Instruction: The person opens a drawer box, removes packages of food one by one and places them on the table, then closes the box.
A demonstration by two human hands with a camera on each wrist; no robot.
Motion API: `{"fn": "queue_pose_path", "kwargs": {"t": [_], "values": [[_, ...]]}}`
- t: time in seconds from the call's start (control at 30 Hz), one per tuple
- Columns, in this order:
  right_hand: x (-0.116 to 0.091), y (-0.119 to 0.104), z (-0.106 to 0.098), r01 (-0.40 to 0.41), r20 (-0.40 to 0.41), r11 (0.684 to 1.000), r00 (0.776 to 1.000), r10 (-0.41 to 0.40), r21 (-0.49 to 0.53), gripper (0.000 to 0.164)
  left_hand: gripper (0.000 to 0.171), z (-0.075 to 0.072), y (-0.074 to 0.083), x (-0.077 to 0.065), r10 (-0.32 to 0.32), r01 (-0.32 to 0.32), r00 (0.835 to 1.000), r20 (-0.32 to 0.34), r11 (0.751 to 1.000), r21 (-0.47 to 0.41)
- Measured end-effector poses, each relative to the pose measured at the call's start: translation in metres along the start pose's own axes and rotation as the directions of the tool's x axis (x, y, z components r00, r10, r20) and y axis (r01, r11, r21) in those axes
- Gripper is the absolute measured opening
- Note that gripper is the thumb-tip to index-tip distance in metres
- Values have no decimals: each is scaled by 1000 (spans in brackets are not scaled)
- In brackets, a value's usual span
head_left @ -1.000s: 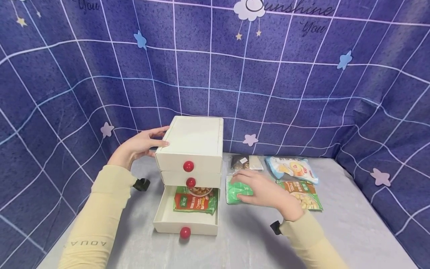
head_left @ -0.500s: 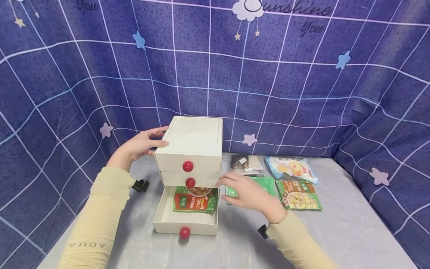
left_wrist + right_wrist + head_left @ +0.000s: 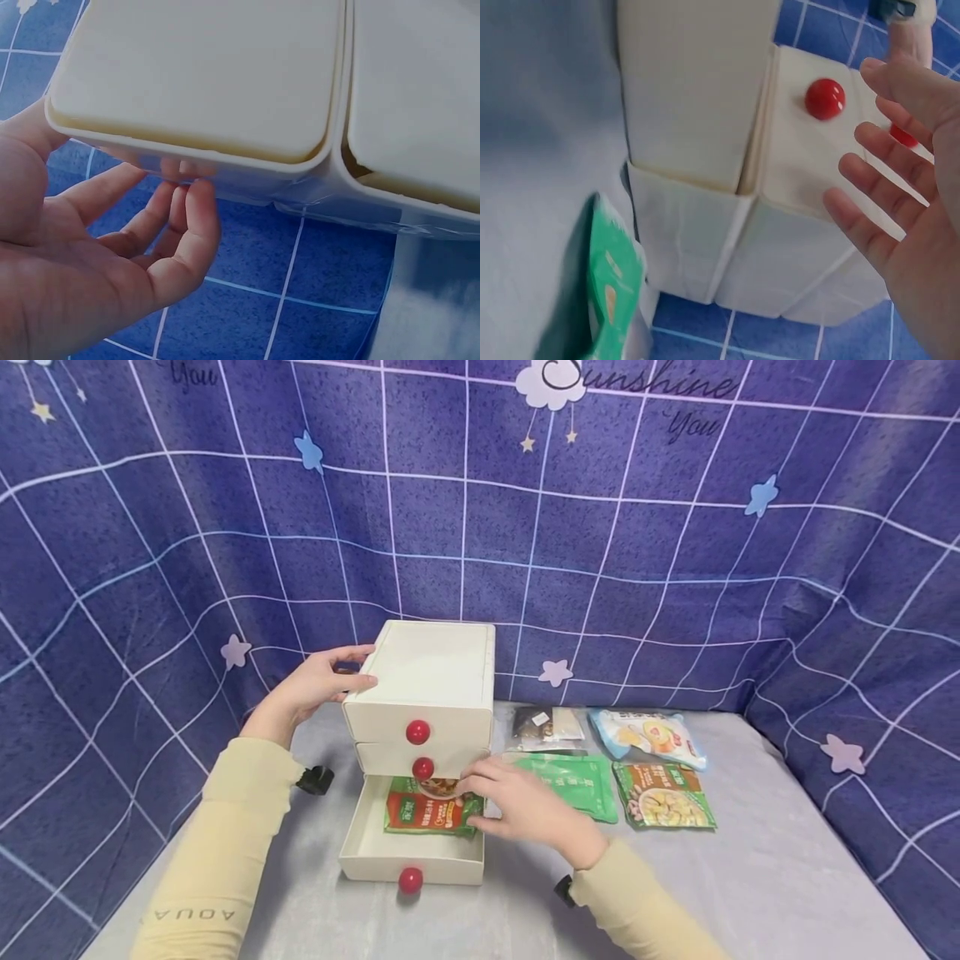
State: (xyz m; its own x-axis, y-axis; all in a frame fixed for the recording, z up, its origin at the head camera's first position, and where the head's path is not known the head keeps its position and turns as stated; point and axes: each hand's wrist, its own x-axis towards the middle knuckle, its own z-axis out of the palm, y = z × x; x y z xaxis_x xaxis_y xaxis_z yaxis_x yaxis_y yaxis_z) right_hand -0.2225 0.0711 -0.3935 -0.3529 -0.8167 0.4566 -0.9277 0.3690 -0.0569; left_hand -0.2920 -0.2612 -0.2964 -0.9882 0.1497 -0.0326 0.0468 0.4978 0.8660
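Observation:
A white drawer cabinet with red ball knobs stands on the table. Its bottom drawer is pulled out and has a red-and-green food packet inside. Against the cabinet's left side rests my left hand, thumb along the top edge; the left wrist view shows loosely bent fingertips touching the side wall. My right hand hovers above the drawer's right edge near the packet, fingers spread and holding nothing, as the right wrist view also shows.
Right of the cabinet lie a green packet, a brown-and-green packet, a blue-and-white bag and a clear packet with dark contents. A purple grid-patterned curtain stands behind the grey-covered table.
My right hand has moved left, from over the green packet to the right edge of the open drawer, uncovering that packet. The left hand stays on the cabinet.

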Motion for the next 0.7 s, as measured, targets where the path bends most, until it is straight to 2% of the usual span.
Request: {"fn": "queue_pose_path", "kwargs": {"t": [0.3,0.5,0.7], "values": [[12,-10,20,29,52,998,998,-25,-61,38,74,2,-3,1,-17,17,1000,0,999,-40],[15,-10,33,50,53,995,998,-45,-85,40,72,2,-9,4,-32,32,999,-5,997,-71],[18,-9,44,42,94,991,995,-31,-128,41,73,2,-8,3,-25,24,1000,-7,997,-74]]}}
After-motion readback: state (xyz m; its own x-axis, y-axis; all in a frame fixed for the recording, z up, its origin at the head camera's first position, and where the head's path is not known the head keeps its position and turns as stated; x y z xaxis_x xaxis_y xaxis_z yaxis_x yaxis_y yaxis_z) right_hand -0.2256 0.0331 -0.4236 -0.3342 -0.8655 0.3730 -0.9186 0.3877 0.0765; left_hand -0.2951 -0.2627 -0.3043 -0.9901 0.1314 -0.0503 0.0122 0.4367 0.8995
